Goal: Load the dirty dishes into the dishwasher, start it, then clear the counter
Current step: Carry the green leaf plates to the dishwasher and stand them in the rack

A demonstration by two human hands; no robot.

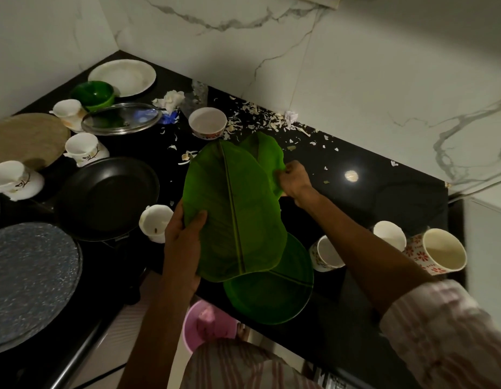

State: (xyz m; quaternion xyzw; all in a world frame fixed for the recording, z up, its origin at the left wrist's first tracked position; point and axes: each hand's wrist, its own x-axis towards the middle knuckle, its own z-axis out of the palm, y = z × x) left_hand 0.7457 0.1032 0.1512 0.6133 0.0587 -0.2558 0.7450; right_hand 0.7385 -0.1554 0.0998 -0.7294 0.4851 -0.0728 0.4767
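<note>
Hands meet over the black counter (384,192), both on green leaf-shaped plates. The left hand (184,240) grips the near edge of the big leaf plate (235,214), thumb curled over its top and fingers underneath, holding it tilted above the counter. The right hand (295,181) pinches the edge of a second leaf plate (267,155) that pokes out from behind the first (how much of it is hidden I can't say). A third green plate (283,293) lies flat on the counter just under them, near the front edge.

Around them sits the rest of the dirty load — a black pan (108,197) to the left, a glass lid (121,119), a green bowl (93,94), a white plate (122,75) in the corner, a white bowl (207,122) and white cups. Floral mugs (437,251) stand to the right. Pale scraps (260,116) litter the counter along the marble wall. A pink bucket (198,329) sits on the floor below.
</note>
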